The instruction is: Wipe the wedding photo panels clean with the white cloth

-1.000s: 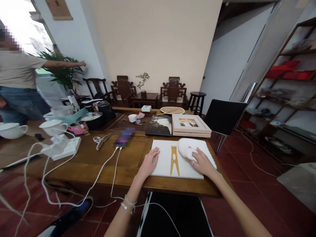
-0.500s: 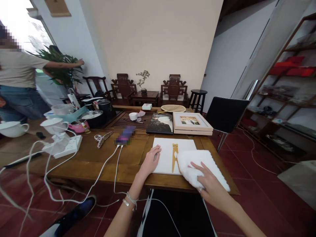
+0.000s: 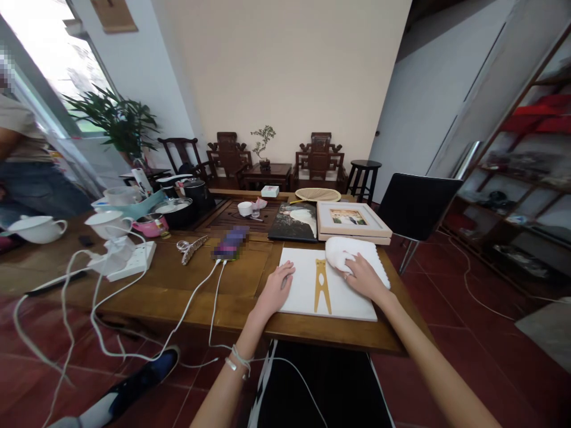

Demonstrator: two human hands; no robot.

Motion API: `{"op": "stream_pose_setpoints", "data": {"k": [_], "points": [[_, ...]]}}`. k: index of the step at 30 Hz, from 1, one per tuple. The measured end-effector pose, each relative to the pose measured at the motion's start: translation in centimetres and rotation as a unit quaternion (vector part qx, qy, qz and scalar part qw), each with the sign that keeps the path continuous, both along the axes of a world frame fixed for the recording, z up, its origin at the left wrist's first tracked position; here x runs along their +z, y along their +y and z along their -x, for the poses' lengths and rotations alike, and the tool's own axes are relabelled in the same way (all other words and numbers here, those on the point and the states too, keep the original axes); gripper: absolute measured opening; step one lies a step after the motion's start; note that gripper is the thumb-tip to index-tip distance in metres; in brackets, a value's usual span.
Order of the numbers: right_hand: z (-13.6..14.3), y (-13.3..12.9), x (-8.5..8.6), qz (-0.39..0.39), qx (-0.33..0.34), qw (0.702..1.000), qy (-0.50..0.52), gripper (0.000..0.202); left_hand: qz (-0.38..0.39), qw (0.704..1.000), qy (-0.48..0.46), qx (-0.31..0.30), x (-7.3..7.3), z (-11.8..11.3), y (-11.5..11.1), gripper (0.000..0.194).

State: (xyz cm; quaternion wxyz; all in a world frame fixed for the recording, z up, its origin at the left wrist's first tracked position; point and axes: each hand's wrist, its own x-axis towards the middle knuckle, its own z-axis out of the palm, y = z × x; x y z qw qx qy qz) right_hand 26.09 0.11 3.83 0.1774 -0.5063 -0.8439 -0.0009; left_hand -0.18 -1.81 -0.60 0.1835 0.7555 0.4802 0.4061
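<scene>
We seem to be in a home sitting room, with carved wooden chairs, a potted plant and teacups.

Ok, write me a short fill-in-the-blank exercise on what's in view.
1. The bare right hand touches a thick, fluffy cloth whose colour is ____.
2. The bare left hand is at the ____ edge of the flat, white, rectangular board.
3. On that board, the flat, yellow, two-legged figure lies ____ the hands.
4. The number of thin white cables plugged into the slim phone is ____.

Missing words: white; left; between; two.
</scene>
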Motion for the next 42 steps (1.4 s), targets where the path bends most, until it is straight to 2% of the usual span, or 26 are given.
{"op": "stream_pose_setpoints", "data": {"k": [3,9,12,15,18,22,25,28,34,36,39,42], "points": [[0.2,-1.4,-0.4,-0.002,0.0,1.0,-0.002,0.022,0.0,1.0,-0.001,0.001,-0.1,0.0,0.0,0.027],[-0.1,-9.3,-0.5,0.02,0.049,0.999,-0.012,0.017,-0.008,1.0,-0.006,0.001,-0.5,0.1,0.2,0.027],[-0.6,-11.5,-0.1,0.041,0.069,0.997,-0.002,0.018,-0.013,1.0,-0.004,0.001,-0.5,0.1,0.2,0.027],[-1.0,-10.5,0.1,0.047,0.066,0.997,0.006,0.017,-0.011,1.0,0.0,0.001,-0.3,0.1,0.1,0.027],[-0.8,-7.3,0.2,0.038,0.052,0.998,0.02,0.017,-0.012,1.0,0.001,0.002,-0.2,0.1,0.1,0.027],[0.9,-2.4,0.4,0.023,-0.051,0.997,0.054,0.023,-0.018,1.0,-0.001,0.0,-0.2,0.1,0.1,0.027],[2.9,-0.8,0.4,0.018,-0.096,0.993,0.068,0.027,-0.014,1.0,0.003,-0.001,-0.2,0.1,0.1,0.027],[4.4,-2.2,-0.1,0.021,-0.069,0.995,0.063,0.027,-0.01,1.0,0.005,0.002,-0.4,0.1,0.1,0.027],[4.9,-10.4,-0.4,0.042,0.103,0.992,0.053,0.025,-0.019,1.0,-0.003,0.002,-0.5,0.2,0.2,0.027],[4.5,-12.2,-0.1,0.063,0.15,0.985,0.051,0.027,-0.019,1.0,-0.006,0.002,-0.5,0.2,0.2,0.027],[3.8,-12.2,0.2,0.074,0.163,0.983,0.042,0.025,-0.015,1.0,-0.002,-0.002,-0.5,0.2,0.2,0.027],[3.7,-9.7,0.3,0.057,0.125,0.99,0.041,0.021,-0.01,1.0,0.006,-0.004,-0.5,0.2,0.2,0.028]]}}
